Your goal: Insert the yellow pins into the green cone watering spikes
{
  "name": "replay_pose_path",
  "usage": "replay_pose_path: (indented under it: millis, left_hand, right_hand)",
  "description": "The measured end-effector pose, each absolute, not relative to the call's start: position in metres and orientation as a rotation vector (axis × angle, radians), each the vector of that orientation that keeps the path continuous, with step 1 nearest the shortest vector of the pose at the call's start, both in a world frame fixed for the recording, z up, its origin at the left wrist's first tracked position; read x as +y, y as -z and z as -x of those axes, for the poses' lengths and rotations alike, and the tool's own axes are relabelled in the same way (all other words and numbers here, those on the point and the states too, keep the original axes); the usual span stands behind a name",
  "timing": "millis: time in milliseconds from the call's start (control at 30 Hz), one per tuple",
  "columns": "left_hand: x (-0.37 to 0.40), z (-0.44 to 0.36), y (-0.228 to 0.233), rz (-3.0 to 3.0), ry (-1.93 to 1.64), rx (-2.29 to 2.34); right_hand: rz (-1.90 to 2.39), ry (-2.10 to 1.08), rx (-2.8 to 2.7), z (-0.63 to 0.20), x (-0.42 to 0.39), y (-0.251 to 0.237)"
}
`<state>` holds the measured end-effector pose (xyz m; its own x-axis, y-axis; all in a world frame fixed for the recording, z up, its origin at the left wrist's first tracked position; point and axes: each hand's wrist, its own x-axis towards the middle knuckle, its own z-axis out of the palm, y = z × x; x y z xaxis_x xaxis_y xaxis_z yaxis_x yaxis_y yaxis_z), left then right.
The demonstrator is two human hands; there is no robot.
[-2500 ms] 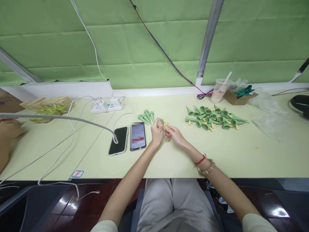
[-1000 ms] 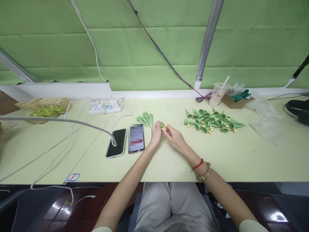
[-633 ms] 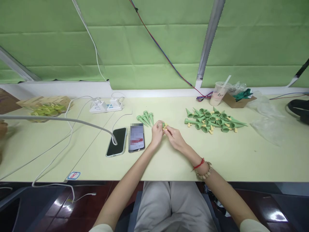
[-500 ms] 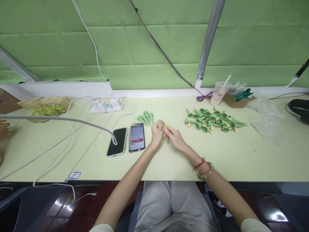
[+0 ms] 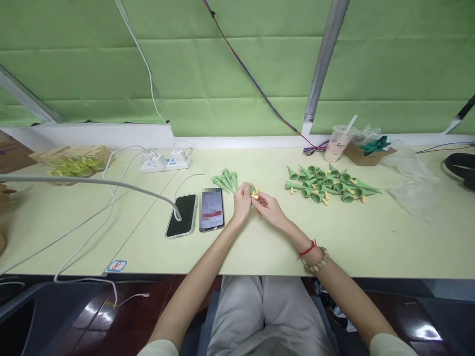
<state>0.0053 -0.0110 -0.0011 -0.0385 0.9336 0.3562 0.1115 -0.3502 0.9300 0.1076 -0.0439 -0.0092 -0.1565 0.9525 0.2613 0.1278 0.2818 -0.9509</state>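
Single head view; looks forward and down at table [image 5: 371,247]; close range.

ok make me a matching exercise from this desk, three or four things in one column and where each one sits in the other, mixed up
Things:
1. big pile of green cones
2. two phones
3. drink cup
4. power strip

Places:
a. back edge, beside the cardboard box
b. right of the hands
c. just left of the left hand
d. back left, with white cables plugged in

Pairs: 1-b, 2-c, 3-a, 4-d
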Motion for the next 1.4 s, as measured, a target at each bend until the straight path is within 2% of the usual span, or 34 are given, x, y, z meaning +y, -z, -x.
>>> replay_pose_path:
  millis: [100,400,767,967,1133,1400]
  left_hand:
    - [-0.011,-0.005,0.0,-1.59,-1.423,1.141]
    - [-0.013,-0.008,-0.002,-1.429,-1.168,1.038]
    - [-0.012,-0.01,-0.009,-1.099,-0.911,0.863]
    - [-0.011,-0.009,-0.007,-1.103,-0.948,0.88]
    - [-0.005,-0.009,-0.002,-1.057,-0.94,0.834]
    - [-0.006,-0.012,-0.005,-0.952,-1.014,0.763]
  right_hand:
    - [1.025,-1.003,-1.53,-0.108,-0.043,0.011]
    - [0.973,-1.226,-1.408,-0.109,-0.04,0.004]
    - [1.056,-1.077,-1.545,-0.116,-0.039,0.006]
    - [1.039,-1.114,-1.532,-0.118,-0.039,0.007]
    - [1.067,-1.036,-1.532,-0.119,-0.04,0.005]
    - [1.316,-0.73,-1.626,-0.124,-0.038,0.01]
